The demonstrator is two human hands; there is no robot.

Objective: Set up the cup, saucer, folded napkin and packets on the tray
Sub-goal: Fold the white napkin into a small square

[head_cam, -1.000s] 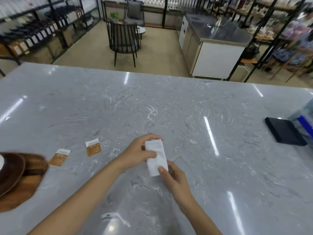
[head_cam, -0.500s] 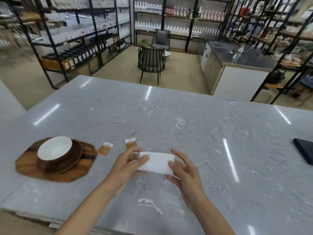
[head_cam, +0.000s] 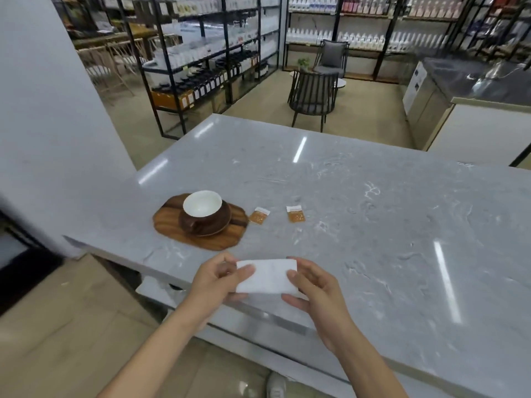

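The folded napkin (head_cam: 266, 275) is held level between both hands above the near edge of the counter (head_cam: 373, 214). The left hand (head_cam: 216, 278) pinches its left end, thumb on top and fingers curled beneath; the right hand (head_cam: 316, 285) pinches its right end the same way, thumb lying over the near corner. Both forearms reach in from the bottom, palms turned toward each other, wrists roughly level. The napkin's long side runs left to right, its middle bare between the two thumbs.

Beyond and to the left, the wooden tray (head_cam: 201, 239) lies flat on the counter, bearing the dark saucer (head_cam: 221, 225) with the cup (head_cam: 202, 205) on it, white inside. Just right of the tray the two packets (head_cam: 259, 216) lie on the stone, a little apart from each other, neither on the tray.

Since half a second ago the view has swung left, so the tray and packets sit nearer the centre, and the napkin has come back from over the counter to its edge, the grip unchanged
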